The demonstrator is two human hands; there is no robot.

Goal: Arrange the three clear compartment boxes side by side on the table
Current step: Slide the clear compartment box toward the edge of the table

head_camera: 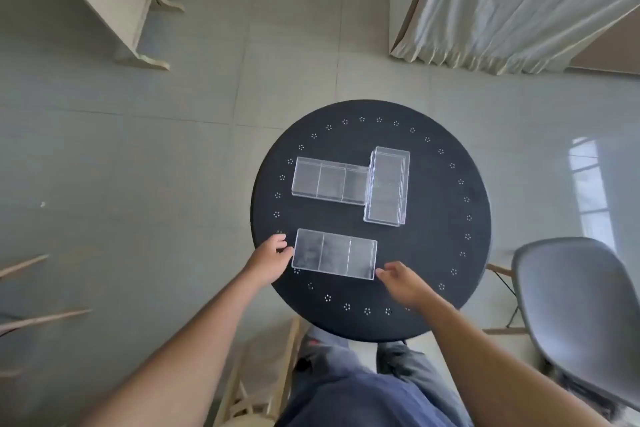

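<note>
Three clear plastic compartment boxes lie on a round black table (433,253), each a long rectangle split by thin walls into three cells (all of them look empty). The near box (334,254) sits by the table's near-left edge, its long axis running left to right. The far-left box (330,183) lies parallel to it, further toward the far edge. The right box (387,186) is turned crosswise, long axis pointing from near edge to far edge, its left side touching the far-left box's right end. The left hand (273,255) is loosely open, fingertips against the near box's left end. The right hand (403,281) is open too, fingers spread just beside the box's near-right corner; whether they touch is unclear.
</note>
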